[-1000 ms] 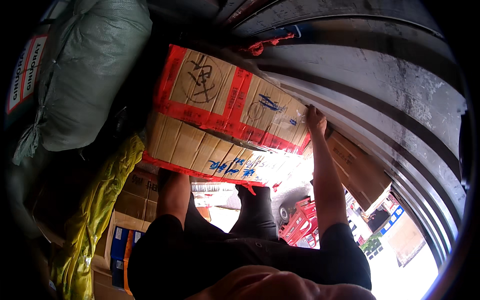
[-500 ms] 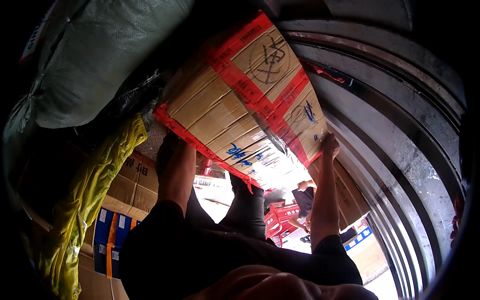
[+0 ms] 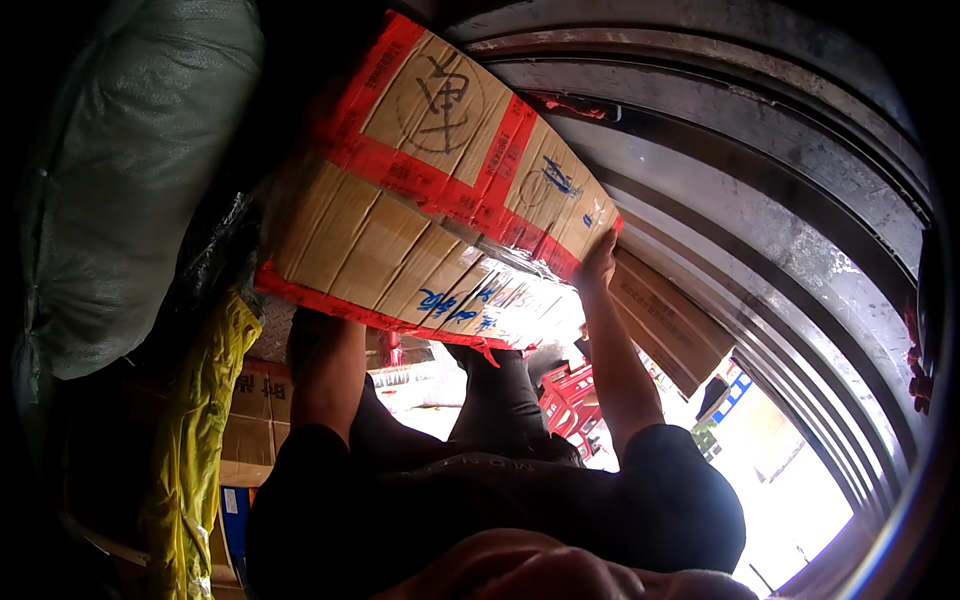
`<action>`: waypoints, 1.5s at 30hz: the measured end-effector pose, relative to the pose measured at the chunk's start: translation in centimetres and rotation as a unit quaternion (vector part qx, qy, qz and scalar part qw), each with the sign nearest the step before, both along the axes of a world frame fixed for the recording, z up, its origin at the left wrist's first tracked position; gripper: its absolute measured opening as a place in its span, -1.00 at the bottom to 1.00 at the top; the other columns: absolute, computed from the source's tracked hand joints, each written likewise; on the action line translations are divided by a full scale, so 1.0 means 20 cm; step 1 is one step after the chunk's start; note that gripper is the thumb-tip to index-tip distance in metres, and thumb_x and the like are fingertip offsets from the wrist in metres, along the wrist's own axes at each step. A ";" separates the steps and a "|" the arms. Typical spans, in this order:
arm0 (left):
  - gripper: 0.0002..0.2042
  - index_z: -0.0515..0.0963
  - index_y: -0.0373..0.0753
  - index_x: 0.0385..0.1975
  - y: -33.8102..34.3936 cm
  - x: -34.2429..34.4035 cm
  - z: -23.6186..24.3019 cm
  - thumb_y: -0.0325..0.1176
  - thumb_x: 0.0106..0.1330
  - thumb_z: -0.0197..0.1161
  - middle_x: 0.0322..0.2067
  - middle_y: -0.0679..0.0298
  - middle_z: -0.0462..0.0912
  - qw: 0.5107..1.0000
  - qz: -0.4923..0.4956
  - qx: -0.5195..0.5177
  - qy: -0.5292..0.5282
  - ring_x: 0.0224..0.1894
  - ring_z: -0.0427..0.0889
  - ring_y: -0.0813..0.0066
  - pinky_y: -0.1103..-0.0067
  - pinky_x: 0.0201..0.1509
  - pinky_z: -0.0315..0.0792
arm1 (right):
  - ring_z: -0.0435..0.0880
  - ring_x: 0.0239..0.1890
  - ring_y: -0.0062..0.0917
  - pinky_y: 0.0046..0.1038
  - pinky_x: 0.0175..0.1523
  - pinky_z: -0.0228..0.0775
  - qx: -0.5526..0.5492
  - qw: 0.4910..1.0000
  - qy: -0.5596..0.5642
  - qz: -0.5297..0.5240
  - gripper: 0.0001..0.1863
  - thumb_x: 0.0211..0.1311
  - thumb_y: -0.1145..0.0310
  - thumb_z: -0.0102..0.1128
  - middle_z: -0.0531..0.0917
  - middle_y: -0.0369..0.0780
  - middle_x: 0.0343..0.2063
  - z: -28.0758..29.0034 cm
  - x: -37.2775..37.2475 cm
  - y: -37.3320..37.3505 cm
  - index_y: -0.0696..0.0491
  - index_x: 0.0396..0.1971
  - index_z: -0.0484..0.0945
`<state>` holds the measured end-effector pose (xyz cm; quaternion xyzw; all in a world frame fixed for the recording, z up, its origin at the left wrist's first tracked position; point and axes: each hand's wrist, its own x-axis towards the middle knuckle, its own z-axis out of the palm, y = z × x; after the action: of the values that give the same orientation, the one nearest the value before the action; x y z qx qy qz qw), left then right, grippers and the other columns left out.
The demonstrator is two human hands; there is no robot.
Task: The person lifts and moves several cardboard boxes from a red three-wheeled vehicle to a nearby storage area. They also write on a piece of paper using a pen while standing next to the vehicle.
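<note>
I hold up a large, tilted cardboard box (image 3: 370,240) with red tape and handwriting in front of me. My right hand (image 3: 600,256) grips its right edge, fingers closed round it. My left forearm (image 3: 330,380) rises under the box's left part, and that hand is hidden behind the cardboard. Left of the box are a stuffed grey-green woven sack (image 3: 120,200) and a crumpled yellow plastic bundle (image 3: 195,430). Another brown carton (image 3: 665,320) sits beyond my right hand, along the metal wall.
A curved-looking ribbed metal wall (image 3: 780,190) runs along my right. Stacked cartons (image 3: 250,430) and a blue box (image 3: 235,510) are at lower left. Past my legs, a bright opening shows a red vehicle (image 3: 565,395), partly hidden by my arm.
The box has tilted, its right end lower than a second ago. Since half a second ago, it and my right hand have shifted left and upward in the view.
</note>
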<state>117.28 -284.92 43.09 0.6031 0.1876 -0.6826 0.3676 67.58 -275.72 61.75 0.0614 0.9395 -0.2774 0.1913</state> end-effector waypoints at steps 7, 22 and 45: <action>-0.27 0.34 -0.27 0.26 0.20 -0.05 0.12 0.23 0.30 0.10 0.24 -0.04 0.42 0.997 -0.002 0.006 -0.079 0.31 0.38 0.10 0.33 0.33 0.30 | 0.65 0.04 -0.21 -0.31 0.19 0.44 0.001 0.999 0.037 0.012 -0.16 0.36 -0.29 -0.17 0.63 0.01 0.02 0.15 0.33 -0.34 0.28 0.12 0.50; 0.06 0.20 -0.29 0.33 -0.26 1.63 1.92 0.12 -0.17 0.57 0.31 -0.11 0.25 0.262 -0.802 -0.078 -0.531 0.38 0.18 -0.09 0.21 0.42 0.14 | 0.59 -0.01 -0.15 -0.22 -0.02 0.48 0.105 0.823 -0.051 0.556 -0.49 0.42 0.12 0.10 0.50 0.07 -0.01 0.92 1.00 -0.16 0.19 0.13 0.29; -0.33 0.54 -0.33 0.06 -0.50 1.87 2.00 -0.06 -0.01 0.54 -0.04 0.11 0.68 0.317 -0.940 0.057 -0.115 -0.04 0.67 0.24 0.39 0.06 0.52 | 0.63 0.05 -0.13 -0.21 0.13 0.46 0.103 0.879 -0.269 0.381 -0.42 0.35 -0.01 0.11 0.65 0.04 -0.04 1.52 1.66 0.42 0.14 0.15 0.35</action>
<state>154.74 -294.94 83.08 0.4671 -0.5102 -0.4819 -0.5378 100.71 -267.33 92.12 -0.2091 0.8259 -0.0572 0.5205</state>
